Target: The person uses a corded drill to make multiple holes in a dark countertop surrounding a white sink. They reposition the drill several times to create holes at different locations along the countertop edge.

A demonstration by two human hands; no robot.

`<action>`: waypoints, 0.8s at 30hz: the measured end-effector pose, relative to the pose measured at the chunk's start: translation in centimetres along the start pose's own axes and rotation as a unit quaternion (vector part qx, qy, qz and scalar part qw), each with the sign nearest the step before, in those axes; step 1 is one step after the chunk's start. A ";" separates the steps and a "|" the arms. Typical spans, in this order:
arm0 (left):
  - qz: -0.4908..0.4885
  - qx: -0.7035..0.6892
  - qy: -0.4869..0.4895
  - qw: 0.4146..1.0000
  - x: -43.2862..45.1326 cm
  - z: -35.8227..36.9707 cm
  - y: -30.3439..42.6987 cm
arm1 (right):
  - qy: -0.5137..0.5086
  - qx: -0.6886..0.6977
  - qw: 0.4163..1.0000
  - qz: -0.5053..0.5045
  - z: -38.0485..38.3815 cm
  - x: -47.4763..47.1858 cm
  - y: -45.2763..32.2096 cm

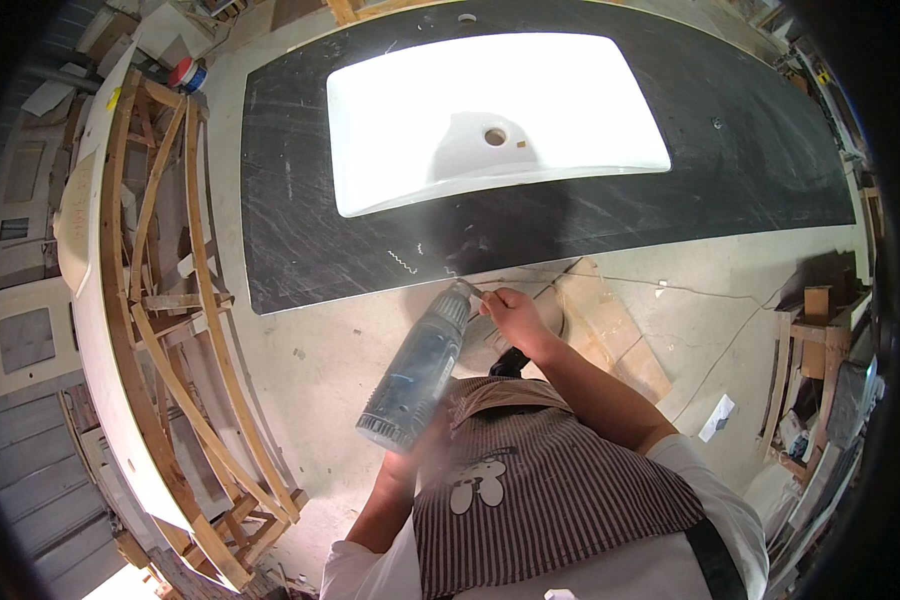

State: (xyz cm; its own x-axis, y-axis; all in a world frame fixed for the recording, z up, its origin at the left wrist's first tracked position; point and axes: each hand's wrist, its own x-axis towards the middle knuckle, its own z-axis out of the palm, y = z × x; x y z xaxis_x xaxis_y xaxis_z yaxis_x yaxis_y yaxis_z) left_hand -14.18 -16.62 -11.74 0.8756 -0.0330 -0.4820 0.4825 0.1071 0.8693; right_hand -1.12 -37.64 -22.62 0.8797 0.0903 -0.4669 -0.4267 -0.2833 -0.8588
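Note:
My left hand (433, 433) is mostly hidden behind a dark blue-grey power tool, apparently a heat gun (416, 375), and grips it from below. Vent slots ring the tool's rear end, and its narrow front end points at the near edge of a black stone-look countertop (300, 225). Right at that tip, my right hand (517, 319) pinches something small and thin, too small to name. A white rectangular basin (397, 127) with a round drain hole is set in the countertop. Short white squiggly marks lie on the dark surface near the tool.
To the left stands a long wooden frame (199, 225) with a pale panel (112, 390) on it. Cardboard (607, 330) and a thin cord (720, 292) lie on the floor. A wooden stand (832, 341) is at right. A small bucket (187, 75) sits at the far left.

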 end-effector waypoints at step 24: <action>-0.031 -0.021 -0.005 0.999 0.2 3.0 0.2 | 0.013 0.030 0.999 -0.003 -2.7 -0.3 0.7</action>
State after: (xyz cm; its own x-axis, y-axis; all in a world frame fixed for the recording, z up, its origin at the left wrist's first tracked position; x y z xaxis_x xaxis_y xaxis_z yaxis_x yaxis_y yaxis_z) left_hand -13.84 -19.59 -11.39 0.8444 -0.0505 -0.5333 0.5344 0.1465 0.8324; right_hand -1.14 -40.45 -22.46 0.8872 0.0662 -0.4566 -0.4325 -0.2254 -0.8730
